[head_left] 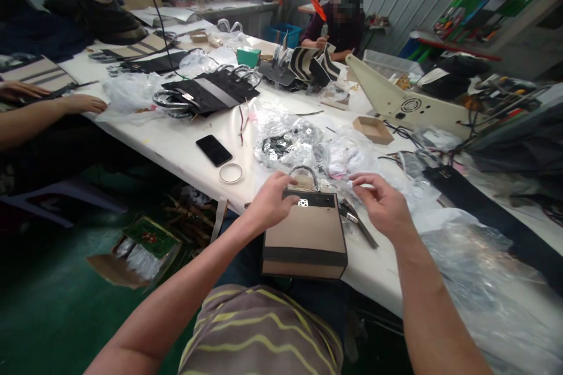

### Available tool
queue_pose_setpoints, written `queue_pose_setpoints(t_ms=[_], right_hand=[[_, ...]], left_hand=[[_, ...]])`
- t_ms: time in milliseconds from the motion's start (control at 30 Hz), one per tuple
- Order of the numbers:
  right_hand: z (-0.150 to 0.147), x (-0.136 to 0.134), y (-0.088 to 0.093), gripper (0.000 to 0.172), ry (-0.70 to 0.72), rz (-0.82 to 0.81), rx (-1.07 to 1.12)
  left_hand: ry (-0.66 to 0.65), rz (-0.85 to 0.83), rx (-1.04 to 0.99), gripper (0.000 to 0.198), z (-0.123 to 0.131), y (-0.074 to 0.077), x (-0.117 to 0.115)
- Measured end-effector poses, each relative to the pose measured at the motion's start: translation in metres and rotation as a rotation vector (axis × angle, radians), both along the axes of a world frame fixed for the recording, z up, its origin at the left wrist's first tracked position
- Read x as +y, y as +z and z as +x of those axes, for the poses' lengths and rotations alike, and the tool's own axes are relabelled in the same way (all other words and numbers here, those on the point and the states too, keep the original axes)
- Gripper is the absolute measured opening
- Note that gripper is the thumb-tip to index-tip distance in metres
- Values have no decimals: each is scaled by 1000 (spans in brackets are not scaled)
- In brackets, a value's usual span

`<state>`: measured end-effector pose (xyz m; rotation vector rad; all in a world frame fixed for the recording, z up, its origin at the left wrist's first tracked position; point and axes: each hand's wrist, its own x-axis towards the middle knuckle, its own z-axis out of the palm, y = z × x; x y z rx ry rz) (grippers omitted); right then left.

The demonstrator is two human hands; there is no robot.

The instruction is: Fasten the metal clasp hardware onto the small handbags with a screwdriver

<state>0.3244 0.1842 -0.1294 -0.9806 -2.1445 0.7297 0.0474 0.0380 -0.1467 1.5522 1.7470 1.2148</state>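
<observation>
A beige and dark handbag [303, 231] rests at the table's near edge, partly over my lap. Its top strip carries a small shiny metal plate [303, 203], and a plastic-wrapped handle [304, 174] stands up behind. My left hand [273, 200] grips the bag's upper left edge, thumb beside the plate. To the right of the bag, my right hand [380, 202] is raised with fingers curled and thumb drawn toward the index finger; whatever is between the tips is too small to make out. Beneath it lies a dark tool with a metal part [350, 217].
Clear plastic with metal parts [288, 143] lies behind the bag. A phone [214, 150] and a tape roll [231, 173] lie left. Plastic sheeting [475, 269] covers the right side. A co-worker's hand [85, 104] is at left; another person [347, 17] sits across.
</observation>
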Motion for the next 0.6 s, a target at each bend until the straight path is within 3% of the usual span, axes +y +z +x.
queue_pose_setpoints(t_ms=[100,167,233,367,433,600], right_hand=[[14,3,-3,28,-107,-20,-35],[16,-2,-8,27,-90,47,-85],[14,-8,-13,21,8,127,-141],[6,-11,-24,33,268,245,-255],[1,-8,-30,37,338,283,-345],[-8,8,-36,25,452,344,-447]], left_hand=[[-86,-38,64,43,31,-5,18],[-102,-39,132,49,46,-15,33],[-114,-32,204,52,56,-26,46],[-134,-75,316,54,63,-42,65],[-125,-100,335,53,63,-46,72],[-161,-173,303,55,58,-47,83]])
